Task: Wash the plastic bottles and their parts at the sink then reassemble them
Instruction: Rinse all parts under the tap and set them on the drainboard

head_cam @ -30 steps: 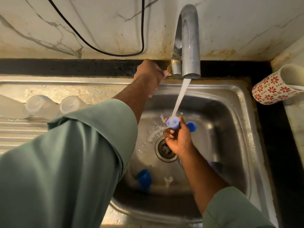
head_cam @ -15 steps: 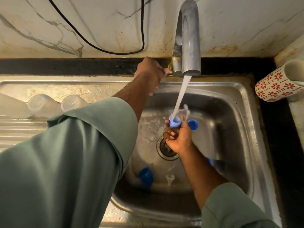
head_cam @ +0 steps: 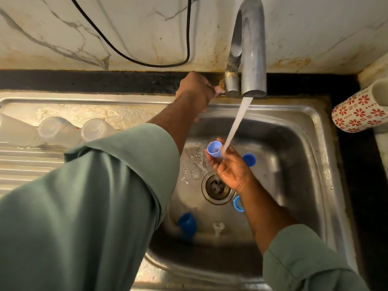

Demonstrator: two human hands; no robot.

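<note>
Blue cap (head_cam: pixel 214 149), centre frame, is pinched in your right hand (head_cam: pixel 231 166), its mouth facing upper left, just left of the stream (head_cam: pixel 237 124) (water strikes your fingers). Your left hand (head_cam: pixel 196 91) is closed on the tap handle (head_cam: pixel 218 89).

Both arms reach out over the basin, one high, one low.

The left hand (head_cam: pixel 197 89) is stretched far forward, arm nearly straight, green sleeve pushed back to mid-forearm, fingers closed around the tap lever (head_cam: pixel 219 90). The right hand (head_cam: pixel 230 166) sits lower and nearer, wet, palm turned up, wrist bent, fingertips pinching a small blue cap (head_cam: pixel 214 149) with its open end facing up.
</note>
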